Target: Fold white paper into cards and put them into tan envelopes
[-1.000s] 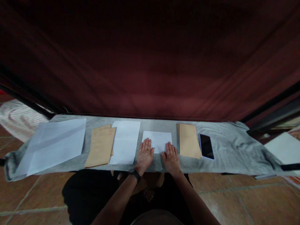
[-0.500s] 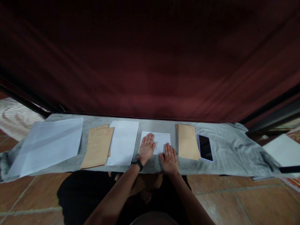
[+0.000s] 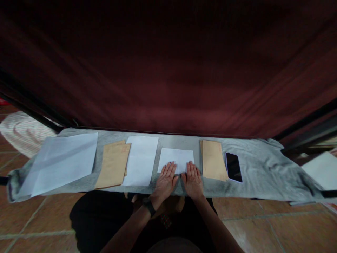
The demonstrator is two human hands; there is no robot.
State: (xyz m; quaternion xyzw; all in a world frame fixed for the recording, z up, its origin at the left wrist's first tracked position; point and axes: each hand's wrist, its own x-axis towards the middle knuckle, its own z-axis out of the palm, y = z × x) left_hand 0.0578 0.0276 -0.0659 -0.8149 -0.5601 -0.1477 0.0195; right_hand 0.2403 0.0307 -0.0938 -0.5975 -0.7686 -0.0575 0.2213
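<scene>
A white sheet of paper (image 3: pixel 177 156), which looks folded, lies flat in front of me. My left hand (image 3: pixel 166 179) rests palm down on its near left part, fingers stretched out. Flat at its near right corner is my right hand (image 3: pixel 193 179), also with extended fingers. The two thumbs point towards each other near the paper's close edge, which the hands partly cover. Just left of this paper lies a larger white sheet (image 3: pixel 140 160). Brown envelopes (image 3: pixel 212 160) are stacked close to the right hand.
More brown envelopes (image 3: pixel 113 165) overlap the larger sheet's left side. Big white sheets (image 3: pixel 65 158) lie at the far left. A phone (image 3: pixel 233 167) sits right of the envelopes. Grey cloth (image 3: pixel 263 172) covers the narrow surface, and a dark red curtain (image 3: pixel 168 88) hangs behind it.
My left hand has slid back towards me, from the paper's middle to its near edge. My right hand stays nearly in place. The whole view has shifted slightly.
</scene>
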